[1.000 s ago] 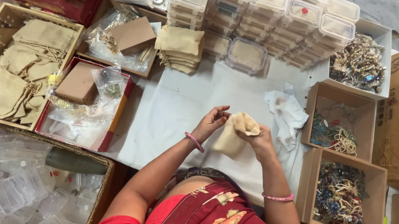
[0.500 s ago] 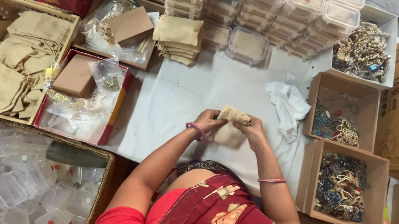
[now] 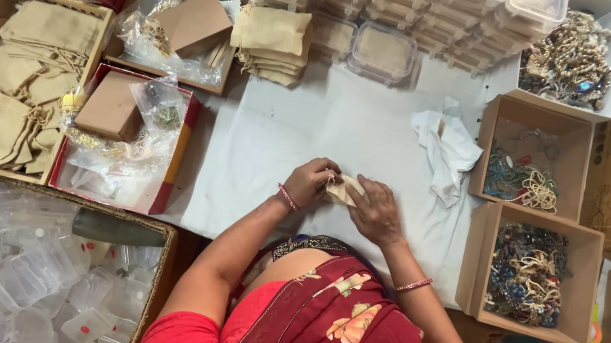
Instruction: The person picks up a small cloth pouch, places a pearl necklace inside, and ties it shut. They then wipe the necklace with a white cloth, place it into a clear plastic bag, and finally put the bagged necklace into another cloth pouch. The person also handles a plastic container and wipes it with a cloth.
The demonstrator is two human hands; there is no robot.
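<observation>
Both hands have lowered since the earlier frame, and the small beige pouch [image 3: 341, 190], previously lifted and hanging open, is now lying flattened on the white-covered bench [image 3: 286, 136]. The left hand [image 3: 310, 182] is pinching the pouch's left edge with curled fingers; the right hand [image 3: 374, 210] is pressing down flat on its right part, fingers spread. A crumpled white cloth [image 3: 448, 146] is lying just beyond the right hand. To the right of that hand, two open cardboard boxes of mixed jewellery [image 3: 526, 271] are sitting side by side. Left of the left hand, a red tray [image 3: 124, 144] is holding plastic bags and a brown box. Farther ahead, a stack of folded beige pouches [image 3: 270, 44] is resting beside rows of clear lidded containers [image 3: 394, 7].
</observation>
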